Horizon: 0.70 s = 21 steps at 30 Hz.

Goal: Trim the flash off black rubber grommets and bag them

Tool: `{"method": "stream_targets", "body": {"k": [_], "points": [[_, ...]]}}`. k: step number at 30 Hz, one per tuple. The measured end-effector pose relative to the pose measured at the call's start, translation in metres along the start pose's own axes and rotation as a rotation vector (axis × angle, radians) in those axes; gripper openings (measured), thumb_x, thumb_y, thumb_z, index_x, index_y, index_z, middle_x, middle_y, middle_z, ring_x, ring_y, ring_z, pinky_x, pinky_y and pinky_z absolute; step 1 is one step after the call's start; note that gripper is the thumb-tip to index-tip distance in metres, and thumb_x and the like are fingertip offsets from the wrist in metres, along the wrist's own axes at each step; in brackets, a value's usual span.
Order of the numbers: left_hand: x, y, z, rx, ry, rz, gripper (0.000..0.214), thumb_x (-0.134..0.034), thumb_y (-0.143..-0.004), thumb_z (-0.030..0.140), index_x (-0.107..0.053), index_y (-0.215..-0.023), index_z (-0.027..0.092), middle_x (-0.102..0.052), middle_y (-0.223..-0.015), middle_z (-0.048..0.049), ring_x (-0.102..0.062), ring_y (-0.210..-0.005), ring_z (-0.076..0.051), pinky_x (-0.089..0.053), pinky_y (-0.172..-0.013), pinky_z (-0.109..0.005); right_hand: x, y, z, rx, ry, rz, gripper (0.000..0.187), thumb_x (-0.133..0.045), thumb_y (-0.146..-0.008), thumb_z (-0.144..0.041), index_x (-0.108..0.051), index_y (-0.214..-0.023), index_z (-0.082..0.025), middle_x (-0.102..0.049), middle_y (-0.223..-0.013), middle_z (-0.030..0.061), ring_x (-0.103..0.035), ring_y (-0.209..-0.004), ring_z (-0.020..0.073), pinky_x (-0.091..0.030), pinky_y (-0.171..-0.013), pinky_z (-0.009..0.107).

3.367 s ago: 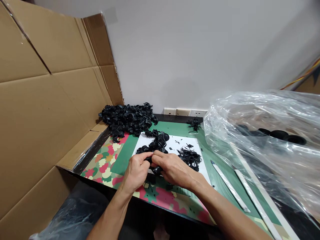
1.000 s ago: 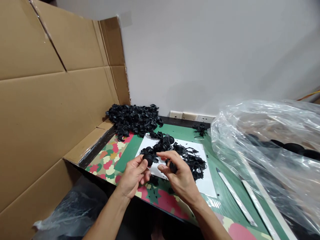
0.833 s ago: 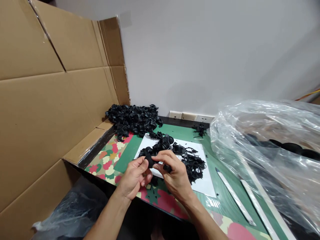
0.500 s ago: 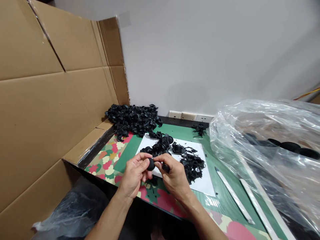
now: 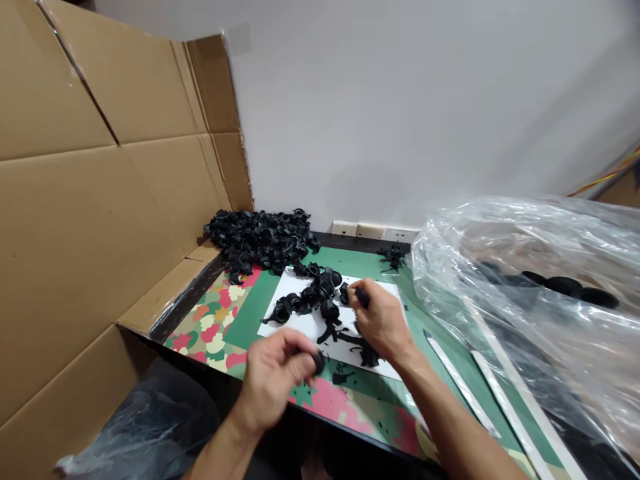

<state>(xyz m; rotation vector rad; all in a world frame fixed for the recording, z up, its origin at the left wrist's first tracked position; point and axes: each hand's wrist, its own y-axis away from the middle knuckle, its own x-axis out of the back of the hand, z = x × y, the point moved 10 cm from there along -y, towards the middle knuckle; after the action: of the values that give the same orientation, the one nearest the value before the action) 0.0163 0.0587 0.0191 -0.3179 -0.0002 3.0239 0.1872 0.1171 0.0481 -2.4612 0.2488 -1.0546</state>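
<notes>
My left hand [image 5: 273, 377] is closed near the front edge of the table, pinching a round black rubber part [image 5: 319, 362] between thumb and fingers. My right hand [image 5: 383, 323] is over the right side of a white sheet [image 5: 345, 337], fingers curled round a stubby black object [image 5: 362, 297]; its kind is not clear, and most of it is hidden. Ribbed black rubber parts [image 5: 325, 283] lie on the sheet, left of my right hand. Below that hand lie black rubber scraps [image 5: 369, 353], partly covered by it.
A large heap of black rubber pieces [image 5: 265, 240] sits at the back left beside a cardboard wall [image 5: 165, 187]. Small black scraps [image 5: 393, 257] lie at the back. Clear plastic bags [image 5: 450, 247] and white strips [image 5: 463, 383] are on the right. Wall sockets [image 5: 373, 231] line the back.
My hands have moved apart. The right moved up and right over the scraps, while the left came slightly lower with the round part. The view has shifted slightly.
</notes>
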Motion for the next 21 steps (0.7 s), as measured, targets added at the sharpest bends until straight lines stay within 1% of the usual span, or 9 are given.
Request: {"method": "stream_targets", "body": {"k": [2, 4, 8, 10, 12, 14, 17, 19, 21], "points": [[0.01, -0.008, -0.005, 0.017, 0.133, 0.061, 0.033, -0.08, -0.065, 0.037, -0.061, -0.08, 0.014, -0.061, -0.052, -0.0013, -0.056, -0.046, -0.012, -0.037, -0.043, -0.019, 0.021, -0.005, 0.01, -0.051, -0.064, 0.075, 0.015, -0.046, -0.084, -0.028, -0.056, -0.077, -0.02, -0.063, -0.068, 0.0045, -0.056, -0.058, 0.0179, -0.041, -0.055, 0.027], [0.013, -0.018, -0.014, 0.063, 0.252, 0.061, 0.038, -0.079, -0.067, 0.04, -0.058, -0.087, 0.016, -0.062, -0.052, -0.0019, -0.054, -0.046, -0.012, -0.036, -0.043, -0.019, 0.026, -0.004, 0.011, -0.055, -0.105, 0.056, 0.021, -0.047, -0.086, -0.036, -0.058, -0.075, -0.021, -0.062, -0.066, 0.0031, -0.055, -0.058, 0.0171, -0.041, -0.056, 0.027], [0.007, -0.024, -0.027, 0.147, 0.383, 0.014, 0.038, -0.078, -0.069, 0.037, -0.055, -0.092, 0.016, -0.058, -0.055, 0.0001, -0.052, -0.05, -0.011, -0.034, -0.046, -0.019, 0.008, 0.011, 0.007, -0.03, -0.059, -0.076, 0.025, -0.052, -0.083, -0.035, -0.059, -0.064, -0.022, -0.061, -0.07, 0.0034, -0.055, -0.059, 0.0169, -0.041, -0.057, 0.028], [0.005, -0.021, -0.028, 0.158, 0.394, -0.005, 0.042, -0.081, -0.066, 0.035, -0.055, -0.093, 0.016, -0.058, -0.057, 0.0007, -0.052, -0.051, -0.01, -0.034, -0.047, -0.019, 0.002, 0.02, 0.008, -0.033, -0.07, -0.068, 0.017, -0.053, -0.082, -0.029, -0.062, -0.068, -0.022, -0.062, -0.078, 0.0047, -0.057, -0.065, 0.0183, -0.043, -0.059, 0.029], [0.005, -0.019, -0.029, 0.159, 0.376, -0.016, 0.046, -0.085, -0.062, 0.03, -0.055, -0.095, 0.016, -0.058, -0.058, 0.0012, -0.052, -0.052, -0.01, -0.034, -0.048, -0.018, 0.0, 0.027, 0.003, -0.02, -0.154, -0.035, 0.013, -0.053, -0.08, -0.022, -0.065, -0.08, -0.022, -0.062, -0.084, 0.0053, -0.06, -0.073, 0.0196, -0.046, -0.063, 0.029], [0.005, -0.019, -0.031, 0.164, 0.351, -0.014, 0.048, -0.086, -0.059, 0.025, -0.056, -0.096, 0.016, -0.058, -0.058, 0.0018, -0.052, -0.052, -0.009, -0.035, -0.048, -0.017, 0.0, 0.032, -0.008, 0.022, -0.275, -0.017, 0.015, -0.052, -0.082, -0.02, -0.066, -0.087, -0.022, -0.062, -0.084, 0.0055, -0.062, -0.076, 0.0193, -0.048, -0.066, 0.029], [0.006, -0.019, -0.034, 0.178, 0.315, 0.006, 0.047, -0.086, -0.058, 0.025, -0.057, -0.094, 0.016, -0.06, -0.06, 0.0015, -0.054, -0.052, -0.009, -0.036, -0.048, -0.017, -0.002, 0.037, -0.032, 0.111, -0.417, -0.041, 0.012, -0.054, -0.085, -0.019, -0.067, -0.087, -0.02, -0.063, -0.078, 0.0046, -0.061, -0.071, 0.0167, -0.048, -0.063, 0.026], [0.006, -0.02, -0.035, 0.188, 0.29, 0.019, 0.047, -0.086, -0.057, 0.027, -0.059, -0.094, 0.015, -0.062, -0.062, 0.0006, -0.056, -0.051, -0.009, -0.038, -0.047, -0.017, -0.005, 0.039, -0.044, 0.171, -0.439, -0.06, 0.013, -0.055, -0.084, -0.015, -0.067, -0.087, -0.02, -0.063, -0.075, 0.0036, -0.06, -0.067, 0.015, -0.047, -0.06, 0.024], [0.006, -0.02, -0.034, 0.189, 0.256, 0.033, 0.046, -0.086, -0.058, 0.031, -0.061, -0.092, 0.014, -0.063, -0.063, -0.0005, -0.057, -0.05, -0.009, -0.038, -0.047, -0.017, -0.009, 0.04, -0.049, 0.218, -0.399, -0.076, 0.018, -0.053, -0.082, -0.009, -0.067, -0.086, -0.019, -0.063, -0.075, 0.003, -0.06, -0.065, 0.0138, -0.046, -0.059, 0.022]]}}
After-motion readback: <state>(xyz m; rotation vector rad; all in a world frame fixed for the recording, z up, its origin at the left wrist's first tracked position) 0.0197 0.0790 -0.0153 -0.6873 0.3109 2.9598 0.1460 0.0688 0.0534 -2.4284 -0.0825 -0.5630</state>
